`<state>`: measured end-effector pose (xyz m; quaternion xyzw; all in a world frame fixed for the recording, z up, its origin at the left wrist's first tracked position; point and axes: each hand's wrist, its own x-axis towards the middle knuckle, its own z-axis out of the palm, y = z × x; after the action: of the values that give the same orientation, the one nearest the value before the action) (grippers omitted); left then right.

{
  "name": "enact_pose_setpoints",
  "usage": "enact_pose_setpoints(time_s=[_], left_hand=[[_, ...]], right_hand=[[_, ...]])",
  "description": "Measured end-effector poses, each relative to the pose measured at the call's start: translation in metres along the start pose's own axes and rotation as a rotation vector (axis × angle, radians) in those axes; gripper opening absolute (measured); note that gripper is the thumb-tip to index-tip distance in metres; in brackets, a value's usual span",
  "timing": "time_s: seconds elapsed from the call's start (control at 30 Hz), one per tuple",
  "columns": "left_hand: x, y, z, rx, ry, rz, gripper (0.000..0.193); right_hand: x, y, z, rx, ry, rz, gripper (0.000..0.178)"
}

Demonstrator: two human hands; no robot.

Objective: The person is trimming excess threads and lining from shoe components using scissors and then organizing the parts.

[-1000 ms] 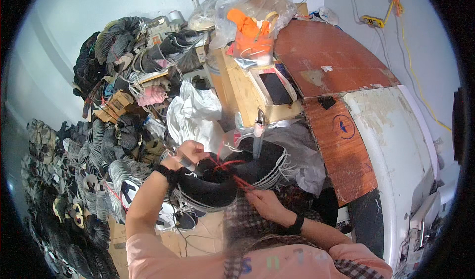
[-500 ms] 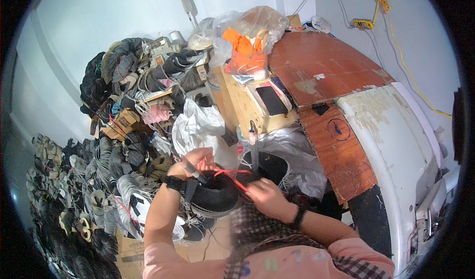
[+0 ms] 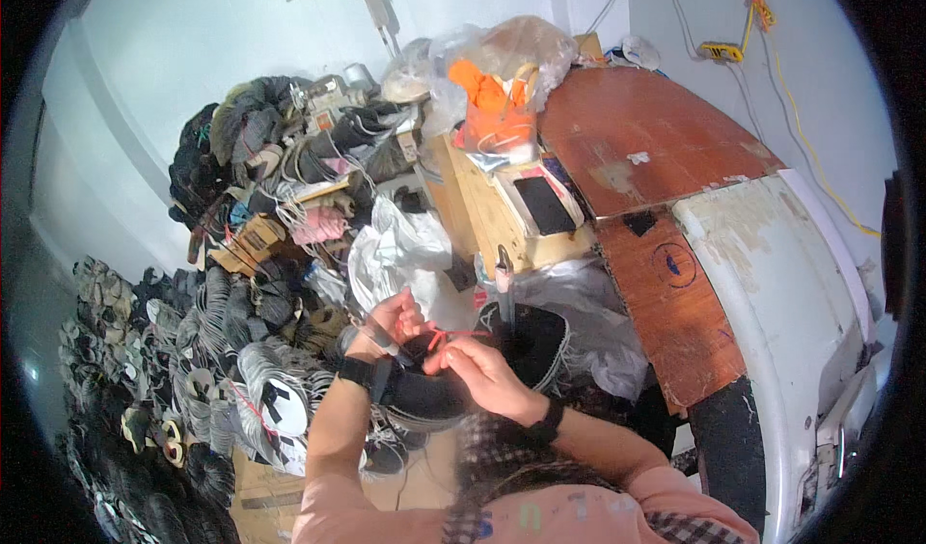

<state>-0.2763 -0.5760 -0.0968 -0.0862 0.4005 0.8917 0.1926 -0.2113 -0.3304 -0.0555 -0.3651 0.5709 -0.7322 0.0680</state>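
Observation:
A red string (image 3: 465, 333) is looped and crossed over a black bundle (image 3: 422, 390) with a pale stringy edge, in front of my body. My left hand (image 3: 394, 318) is at the left end of the string, its fingers curled together on it. Just right of the crossing, my right hand (image 3: 484, 378) has thumb and fingers pinched on the string; its fingertips partly hide it. A grey bar (image 3: 382, 338) slants beside my left wrist. Behind my right hand, another black piece (image 3: 540, 340) with a pale edge lies around an upright metal post (image 3: 504, 288).
Stacked dark bundles (image 3: 207, 312) are heaped along the left. A white plastic bag (image 3: 391, 245) lies ahead. Beyond it, a wooden bench (image 3: 475, 197) holds a phone (image 3: 544, 204) and an orange bag (image 3: 499, 129). Brown boards (image 3: 666, 129) and a white panel (image 3: 762, 264) flank the right.
My right hand has moved left and up, toward my left hand and the string's crossing. The stretch of string pulled toward the lower right no longer shows. The whole view has shifted slightly.

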Motion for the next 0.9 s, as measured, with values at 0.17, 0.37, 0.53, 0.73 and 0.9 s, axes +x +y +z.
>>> enact_pose_setpoints(time_s=[0.17,0.37,0.53,0.73,0.9], left_hand=[[-0.022,0.015,0.101,0.618,-0.058,0.047,0.027],[-0.03,0.043,0.121,0.574,0.048,0.176,0.027],[0.004,0.003,-0.008,0.384,0.279,0.016,0.035],[-0.001,0.016,0.032,0.368,0.184,-0.014,0.029],[-0.034,0.024,0.045,0.861,-0.339,-0.012,0.033]], right_hand=[[0.014,-0.026,0.015,0.254,0.26,0.175,0.024],[0.011,-0.074,0.013,0.542,0.085,0.288,0.024],[-0.048,-0.022,-0.011,0.201,-0.002,0.426,0.028],[-0.037,-0.024,-0.047,-0.113,-0.148,0.325,0.027],[0.079,-0.059,-0.007,0.384,-0.01,0.543,0.026]])
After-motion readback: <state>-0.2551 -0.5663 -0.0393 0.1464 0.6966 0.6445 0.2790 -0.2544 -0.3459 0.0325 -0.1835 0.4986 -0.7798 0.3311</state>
